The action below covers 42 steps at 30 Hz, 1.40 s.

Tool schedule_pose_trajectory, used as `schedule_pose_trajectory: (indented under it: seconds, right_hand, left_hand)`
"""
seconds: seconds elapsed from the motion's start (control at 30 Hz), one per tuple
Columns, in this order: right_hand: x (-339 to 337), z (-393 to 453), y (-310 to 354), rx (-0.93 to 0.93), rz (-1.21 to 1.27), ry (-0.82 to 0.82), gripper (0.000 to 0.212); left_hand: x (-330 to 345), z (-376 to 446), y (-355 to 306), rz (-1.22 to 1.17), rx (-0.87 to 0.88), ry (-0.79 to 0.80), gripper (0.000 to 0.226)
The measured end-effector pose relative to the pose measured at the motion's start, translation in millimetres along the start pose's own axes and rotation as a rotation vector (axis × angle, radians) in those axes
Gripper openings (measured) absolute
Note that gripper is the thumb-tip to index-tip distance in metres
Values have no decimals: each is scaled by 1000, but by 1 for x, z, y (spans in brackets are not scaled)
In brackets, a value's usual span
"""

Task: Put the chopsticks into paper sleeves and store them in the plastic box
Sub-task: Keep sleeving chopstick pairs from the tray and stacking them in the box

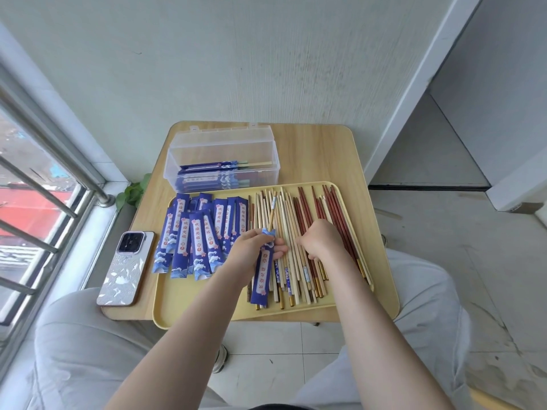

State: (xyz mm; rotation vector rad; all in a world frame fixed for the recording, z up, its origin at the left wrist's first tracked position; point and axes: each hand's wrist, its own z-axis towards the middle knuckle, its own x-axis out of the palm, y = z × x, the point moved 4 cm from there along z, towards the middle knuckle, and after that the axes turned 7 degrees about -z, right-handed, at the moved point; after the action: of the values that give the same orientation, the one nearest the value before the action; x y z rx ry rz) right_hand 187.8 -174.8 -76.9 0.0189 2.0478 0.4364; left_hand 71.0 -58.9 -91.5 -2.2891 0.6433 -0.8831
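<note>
My left hand [254,247] grips a blue paper sleeve [262,276] with a pale chopstick [272,213] sticking out of its top, held over the yellow tray [207,303]. My right hand [321,239] rests with curled fingers on the loose chopsticks [299,226], pale and red ones, spread across the tray's right half; whether it pinches one is hidden. Empty blue sleeves [201,232] lie in a pile on the tray's left half. The clear plastic box [222,149] stands open behind the tray, with several sleeved chopsticks [213,176] inside.
A phone [125,267] lies on the small wooden table [319,155] left of the tray. A window with metal bars [44,161] is at the left, a wall behind the table. My knees flank the table's front edge.
</note>
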Motion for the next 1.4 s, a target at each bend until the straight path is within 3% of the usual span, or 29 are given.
schedule_pose_trajectory:
  seconds: [0.33, 0.5, 0.67, 0.73, 0.8, 0.97, 1.13, 1.33, 1.4]
  right_hand:
    - [0, -4, 5, -83, -133, -105, 14]
    - [0, -6, 7, -135, -126, -135, 37]
    - [-2, -13, 13, -165, -154, -152, 31]
    - [-3, -15, 13, -180, -129, -160, 43]
    - [-4, -15, 12, -214, -53, -145, 57]
    - [-13, -13, 11, -264, 332, -34, 23]
    - [-30, -24, 24, -289, 808, 138, 31]
    - [-65, -31, 44, -407, 886, -27, 9]
    - [-74, -32, 50, -423, 895, -124, 15]
  left_hand:
    - [0, 2, 3, 4, 1, 6, 23]
    - [0, 2, 3, -5, -6, 7, 25]
    - [1, 2, 3, -13, -10, 11, 25]
    - [0, 2, 2, -14, -8, 13, 26]
    - [0, 2, 2, -10, -6, 18, 25]
    - [-2, 1, 1, -15, 7, 26, 24]
    - [-10, -1, -3, -113, 2, 63, 26]
    - [-9, -10, -24, -66, 69, 92, 14]
    - [-8, -12, -32, -18, 67, 62, 15]
